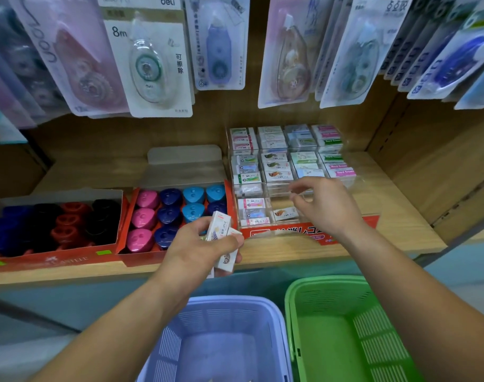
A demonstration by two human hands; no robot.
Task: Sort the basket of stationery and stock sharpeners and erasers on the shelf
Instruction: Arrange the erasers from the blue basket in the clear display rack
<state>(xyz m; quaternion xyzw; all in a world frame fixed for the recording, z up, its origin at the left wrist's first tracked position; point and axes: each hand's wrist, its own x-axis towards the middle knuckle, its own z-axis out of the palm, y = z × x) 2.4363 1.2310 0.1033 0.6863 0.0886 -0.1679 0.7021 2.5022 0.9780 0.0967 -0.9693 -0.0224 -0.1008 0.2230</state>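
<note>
Glossy, rounded plastic sharpeners (166,213) sit in red card boxes on the wooden shelf (400,216). The left hand (196,244) grips a few small paper-sleeved erasers (224,238) (a ready supply, probably). Beyond them, the right hand (326,205) hovers over the clear, compartmented eraser tray (273,232), fingers loosely parted and apparently holding nothing.

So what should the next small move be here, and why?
Probably the right hand moves over to take one of the boxed erasers from the left hand: it hovers, apparently empty, over the clear eraser organizer, while the left grips several.
</note>
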